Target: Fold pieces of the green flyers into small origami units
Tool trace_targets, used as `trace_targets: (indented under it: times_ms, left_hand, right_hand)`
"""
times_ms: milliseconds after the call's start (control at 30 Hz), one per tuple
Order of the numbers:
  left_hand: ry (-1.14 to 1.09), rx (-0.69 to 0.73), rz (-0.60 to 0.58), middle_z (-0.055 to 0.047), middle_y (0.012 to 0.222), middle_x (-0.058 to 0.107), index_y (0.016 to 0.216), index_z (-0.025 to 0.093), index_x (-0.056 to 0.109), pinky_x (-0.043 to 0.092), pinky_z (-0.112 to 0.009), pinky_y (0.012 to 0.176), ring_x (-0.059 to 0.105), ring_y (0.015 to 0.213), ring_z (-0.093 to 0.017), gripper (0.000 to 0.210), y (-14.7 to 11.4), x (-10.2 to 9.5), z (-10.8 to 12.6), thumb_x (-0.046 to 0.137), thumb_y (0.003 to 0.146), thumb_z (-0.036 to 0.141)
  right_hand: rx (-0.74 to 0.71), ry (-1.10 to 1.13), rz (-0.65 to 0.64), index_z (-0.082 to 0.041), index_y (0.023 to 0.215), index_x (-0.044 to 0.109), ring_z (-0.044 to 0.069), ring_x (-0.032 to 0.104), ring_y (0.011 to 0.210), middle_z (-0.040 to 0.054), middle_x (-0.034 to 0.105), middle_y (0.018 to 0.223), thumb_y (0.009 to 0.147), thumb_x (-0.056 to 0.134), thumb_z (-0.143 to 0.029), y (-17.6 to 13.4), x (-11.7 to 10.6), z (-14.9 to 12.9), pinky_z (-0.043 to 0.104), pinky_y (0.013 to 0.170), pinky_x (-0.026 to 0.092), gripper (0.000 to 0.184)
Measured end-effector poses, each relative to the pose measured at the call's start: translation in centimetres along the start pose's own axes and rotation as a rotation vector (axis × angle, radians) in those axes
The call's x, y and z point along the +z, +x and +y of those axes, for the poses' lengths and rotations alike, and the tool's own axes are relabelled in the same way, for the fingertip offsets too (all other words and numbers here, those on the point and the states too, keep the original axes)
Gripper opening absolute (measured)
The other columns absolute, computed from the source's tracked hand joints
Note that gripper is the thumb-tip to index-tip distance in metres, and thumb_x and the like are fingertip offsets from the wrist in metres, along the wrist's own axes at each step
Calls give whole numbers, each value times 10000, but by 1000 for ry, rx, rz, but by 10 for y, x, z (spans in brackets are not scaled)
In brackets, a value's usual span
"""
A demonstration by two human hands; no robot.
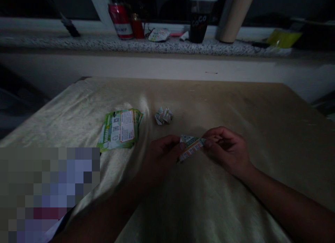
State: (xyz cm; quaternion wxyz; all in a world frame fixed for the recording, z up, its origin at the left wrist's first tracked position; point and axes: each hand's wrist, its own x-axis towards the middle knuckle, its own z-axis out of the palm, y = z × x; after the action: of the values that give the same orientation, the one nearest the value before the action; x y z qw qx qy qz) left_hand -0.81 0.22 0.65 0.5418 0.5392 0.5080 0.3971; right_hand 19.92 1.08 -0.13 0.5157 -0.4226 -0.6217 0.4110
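Note:
Between both hands is a small piece of printed paper [192, 147], folded into a slanted shape with white, green and orange print. My left hand [167, 150] pinches its left end, the thumb lying on top. On the opposite side my right hand [226, 147] grips the right corner between thumb and fingers. Just beyond the hands lie folded paper pieces [164, 116] with pointed corners, close together on the cloth. A stack of green printed leaflets [119, 128] rests to the left of my left hand, its sheets slightly fanned.
A pale, wrinkled cloth [274, 138] covers the table. Behind it, a speckled stone sill [94, 42] carries a red can [120, 21], a red bottle [137, 26], a crumpled packet [159, 35], a dark cup [199, 25], a cardboard tube [237, 16] and a yellow item [284, 38]. The lower left is pixelated.

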Motion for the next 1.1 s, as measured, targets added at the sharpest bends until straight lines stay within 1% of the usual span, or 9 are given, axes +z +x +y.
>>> trace_targets:
  times_ms: [133,233,300,400,467,600,700,867,1100]
  left_hand:
    - [-62,-15,19,-3,789,692,1055,185,635,496,-231,553,620,628,-126,238,0,2,-1,639,859,320]
    - [-67,8,62,45,680,627,1154,203,513,437,-210,493,557,534,-107,309,-2,2,-2,614,896,341]
    - [-52,37,82,64,651,583,1097,210,488,418,-204,490,528,522,-98,259,-3,3,-2,590,913,360]
    - [28,84,109,38,753,602,988,211,500,445,-211,533,556,604,-104,226,-5,3,-3,627,877,360]
    - [159,124,114,29,781,607,949,209,512,449,-220,557,570,646,-114,217,-7,3,-3,653,852,343]
    - [438,243,92,48,680,573,917,207,526,403,-233,545,535,587,-117,147,-9,1,-2,602,893,330]
    - [505,299,85,47,653,572,893,200,528,386,-232,532,534,567,-116,133,-9,-1,1,545,931,326]
    - [567,321,51,35,666,594,891,189,558,379,-229,535,546,572,-116,128,-10,-2,3,499,952,285]
    - [636,359,15,48,628,576,936,180,578,353,-223,512,535,525,-103,108,-10,-4,5,492,949,245]
  right_hand:
    - [-175,-151,14,-193,828,720,126,670,600,14,735,705,795,750,-160,-3,1,0,227,554,528,55]
    - [-230,-202,44,-199,819,729,129,674,588,10,741,689,788,761,-157,-3,1,0,235,561,540,61]
    - [-229,-209,84,-202,811,733,129,668,577,8,739,681,794,760,-165,-3,1,0,238,552,538,49]
    - [-169,-188,138,-201,803,737,128,650,549,11,730,662,797,756,-189,-2,1,-1,242,519,526,23]
    - [-131,-170,167,-200,796,735,127,636,530,12,725,647,789,758,-199,-1,1,-1,237,488,508,23]
    - [-114,-165,191,-198,775,727,118,618,521,5,711,623,794,750,-199,-1,0,-1,228,480,488,30]
    - [-117,-197,179,-193,774,722,118,609,528,3,697,622,813,738,-210,-1,0,1,235,491,484,45]
    - [-147,-252,108,-190,787,706,118,615,539,0,689,632,843,715,-215,-1,0,4,233,499,479,61]
    - [-307,-465,10,-198,769,681,117,619,510,-3,691,620,858,702,-237,0,-1,2,233,501,492,99]
